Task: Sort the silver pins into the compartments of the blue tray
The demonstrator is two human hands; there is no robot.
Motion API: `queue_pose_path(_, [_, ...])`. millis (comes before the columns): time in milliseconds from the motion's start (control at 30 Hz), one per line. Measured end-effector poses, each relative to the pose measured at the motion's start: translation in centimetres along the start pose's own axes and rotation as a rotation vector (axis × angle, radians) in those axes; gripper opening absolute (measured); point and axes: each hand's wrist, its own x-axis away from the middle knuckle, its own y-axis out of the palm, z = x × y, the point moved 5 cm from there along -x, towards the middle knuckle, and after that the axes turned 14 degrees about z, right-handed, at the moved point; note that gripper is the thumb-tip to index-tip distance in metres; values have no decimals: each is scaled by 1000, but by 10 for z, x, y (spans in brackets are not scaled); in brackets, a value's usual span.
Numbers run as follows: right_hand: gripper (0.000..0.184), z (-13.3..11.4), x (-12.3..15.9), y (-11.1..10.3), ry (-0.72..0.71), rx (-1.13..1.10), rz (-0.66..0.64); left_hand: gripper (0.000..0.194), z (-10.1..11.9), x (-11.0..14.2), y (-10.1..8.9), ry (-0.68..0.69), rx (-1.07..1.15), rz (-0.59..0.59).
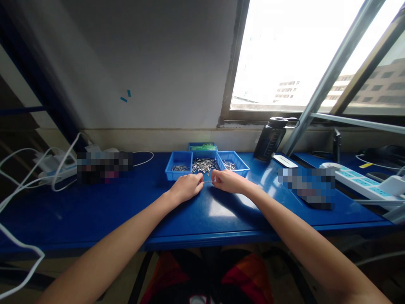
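Observation:
My left hand and my right hand face each other just above the blue table. A thin, shiny metal pin-like piece spans the short gap between them, its ends pinched in the fingertips of each hand. Right behind my hands lies a loose pile of similar slim metal pieces. To its left stands a blue bin with several such pieces in it, and to its right another blue bin holds more. The pieces are too small for me to tell their exact kind.
Behind the pile sits a blue tray with a green packet. A black bottle stands at the back right, near a white flat object. Power strips and white cables lie toward the sides.

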Motion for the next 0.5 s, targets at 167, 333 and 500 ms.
queue_pose_path(167, [18,2,0,0,-32,2,29,27,-1,0,2,5,-25,9])
queue_pose_path(333, [21,3,0,1,-58,-7,35,31,-1,0,2,15,-35,27])
queue_pose_path(500, [20,1,1,1,-48,-11,16,31,-1,0,0,6,-12,45])
